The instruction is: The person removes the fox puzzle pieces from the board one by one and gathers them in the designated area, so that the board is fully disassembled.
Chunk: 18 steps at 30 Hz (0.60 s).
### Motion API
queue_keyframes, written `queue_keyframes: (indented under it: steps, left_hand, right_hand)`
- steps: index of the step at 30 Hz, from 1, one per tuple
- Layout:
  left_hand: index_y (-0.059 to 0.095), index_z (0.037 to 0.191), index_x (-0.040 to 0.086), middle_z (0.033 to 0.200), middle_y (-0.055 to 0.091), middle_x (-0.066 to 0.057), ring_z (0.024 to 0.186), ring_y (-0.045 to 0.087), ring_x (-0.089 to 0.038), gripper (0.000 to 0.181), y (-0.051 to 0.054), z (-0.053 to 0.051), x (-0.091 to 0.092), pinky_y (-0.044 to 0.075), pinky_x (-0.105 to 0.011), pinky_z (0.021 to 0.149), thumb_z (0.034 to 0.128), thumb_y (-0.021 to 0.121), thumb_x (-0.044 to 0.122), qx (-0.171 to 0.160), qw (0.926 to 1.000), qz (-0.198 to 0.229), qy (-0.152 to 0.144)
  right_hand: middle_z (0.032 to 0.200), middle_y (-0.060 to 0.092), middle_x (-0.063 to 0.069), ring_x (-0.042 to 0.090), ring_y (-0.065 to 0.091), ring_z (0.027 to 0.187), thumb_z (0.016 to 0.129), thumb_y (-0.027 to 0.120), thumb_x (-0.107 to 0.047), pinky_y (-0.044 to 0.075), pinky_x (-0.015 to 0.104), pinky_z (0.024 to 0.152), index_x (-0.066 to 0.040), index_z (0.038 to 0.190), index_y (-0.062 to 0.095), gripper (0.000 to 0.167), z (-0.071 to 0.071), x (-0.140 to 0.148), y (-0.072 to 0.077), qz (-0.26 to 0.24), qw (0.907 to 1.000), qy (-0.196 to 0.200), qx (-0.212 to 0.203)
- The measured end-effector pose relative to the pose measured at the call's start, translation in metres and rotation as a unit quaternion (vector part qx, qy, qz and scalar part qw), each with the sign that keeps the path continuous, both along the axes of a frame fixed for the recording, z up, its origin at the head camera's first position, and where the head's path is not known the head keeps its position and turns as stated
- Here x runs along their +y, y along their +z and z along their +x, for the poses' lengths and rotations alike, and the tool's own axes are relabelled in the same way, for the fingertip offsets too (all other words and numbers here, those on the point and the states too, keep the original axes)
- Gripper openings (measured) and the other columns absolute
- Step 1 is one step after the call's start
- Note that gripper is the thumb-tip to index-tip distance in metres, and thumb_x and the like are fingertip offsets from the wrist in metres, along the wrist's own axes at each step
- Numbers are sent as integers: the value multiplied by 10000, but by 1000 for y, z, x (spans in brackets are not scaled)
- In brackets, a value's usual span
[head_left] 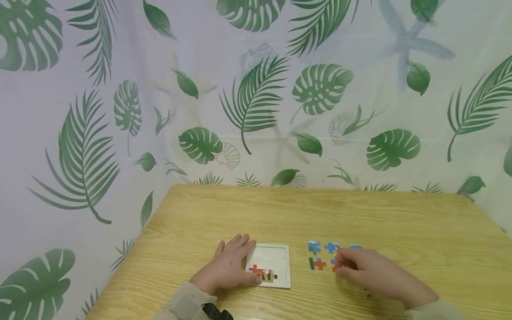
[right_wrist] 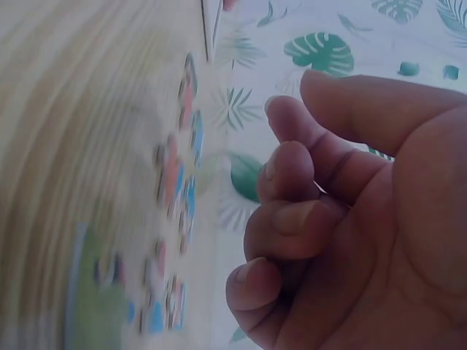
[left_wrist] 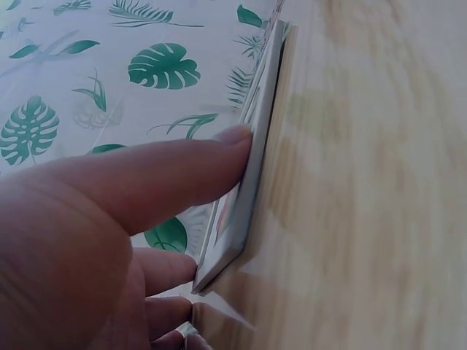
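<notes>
A pale jigsaw tray (head_left: 272,251) lies at the middle front of the table, with a few joined red and green pieces (head_left: 262,272) along its near side. My left hand (head_left: 230,268) rests at its left edge, fingers fairly straight. In the left wrist view, the thumb (left_wrist: 197,171) presses the tray's rim (left_wrist: 252,197). My right hand (head_left: 370,271) is over loose jigsaw pieces (head_left: 314,247) right of the tray, partly covering them. Its fingers (right_wrist: 292,171) are loosely bent, and I see nothing between thumb and forefinger in the right wrist view.
More loose pieces, such as an orange-red one (head_left: 319,264) and a blue one (head_left: 355,246), lie around the right fingertips. A green piece (right_wrist: 102,299) is nearer the right wrist. Leaf-patterned cloth (head_left: 256,151) hangs behind the wooden table (head_left: 224,209).
</notes>
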<state>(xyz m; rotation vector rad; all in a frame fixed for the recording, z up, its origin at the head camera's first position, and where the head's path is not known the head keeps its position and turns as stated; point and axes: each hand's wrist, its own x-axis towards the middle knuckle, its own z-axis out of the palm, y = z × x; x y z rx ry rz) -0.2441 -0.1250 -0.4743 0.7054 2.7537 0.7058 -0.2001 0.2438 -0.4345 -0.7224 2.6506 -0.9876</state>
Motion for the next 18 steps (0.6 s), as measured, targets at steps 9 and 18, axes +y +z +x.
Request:
queue_keyframes:
  steps: [9,18]
  left_hand:
    - [413,1562,113,1646,238,-164,1522,118,-403,981,1,3,3,34,-691,1149,788,775,594,196,9997,-165,24]
    - [411,1566,128,1651,226,-162,1526,107,-389,978,2,3,2,22,-685,1151,786,776,592,76,9999,-121,9]
  right_hand:
    - [785,570,-124,39,506,679,1016,629,-309,447,262,593,-229,966,639,95,-7,-29,2,26,9992,355,191]
    - [719,515,-125,24,460,634,998,655,-299,414,255,581,-259,917,641,91,-11,-52,4,58,9984,474,306]
